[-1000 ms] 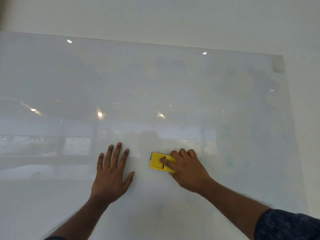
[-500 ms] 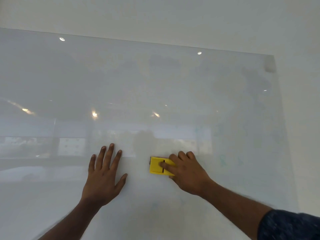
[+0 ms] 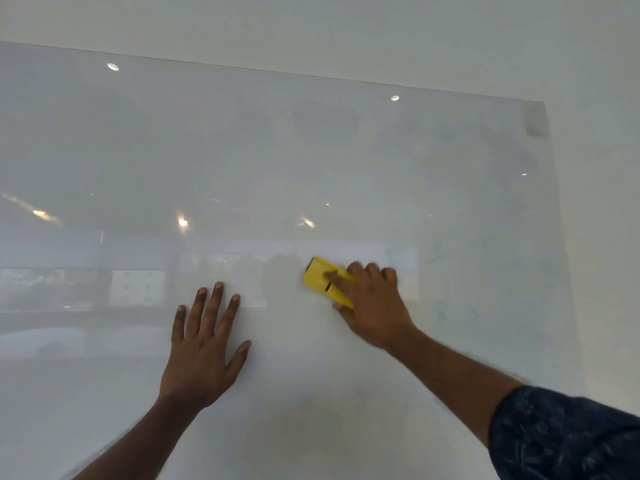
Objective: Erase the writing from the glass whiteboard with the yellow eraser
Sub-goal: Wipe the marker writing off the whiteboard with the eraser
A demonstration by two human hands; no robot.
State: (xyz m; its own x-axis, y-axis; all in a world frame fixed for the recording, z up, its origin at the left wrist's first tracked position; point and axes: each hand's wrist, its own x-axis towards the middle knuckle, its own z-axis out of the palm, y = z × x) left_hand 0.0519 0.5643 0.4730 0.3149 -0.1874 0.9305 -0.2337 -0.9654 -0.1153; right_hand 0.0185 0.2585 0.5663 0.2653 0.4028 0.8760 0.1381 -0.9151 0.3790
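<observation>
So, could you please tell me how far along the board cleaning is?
Most of the glass whiteboard already looks clear. The right hand is pressing the yellow eraser to the glass, while the left hand lies flat on it. Faint greenish marks to the right are left.

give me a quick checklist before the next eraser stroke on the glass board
1. Grip on the eraser: ok. The right hand presses the yellow eraser with fingers across its top.
2. Eraser flat on the glass: cannot tell; it sits tilted and is motion-blurred.
3. Bracing: ok. The left hand lies open and flat on the glass whiteboard, apart from the eraser.
4. Writing left to erase: not ok. Faint teal marks show to the right of the right hand.
5. Path toward those marks: ok. Nothing lies on the glass between them and the eraser except the hand itself.
</observation>
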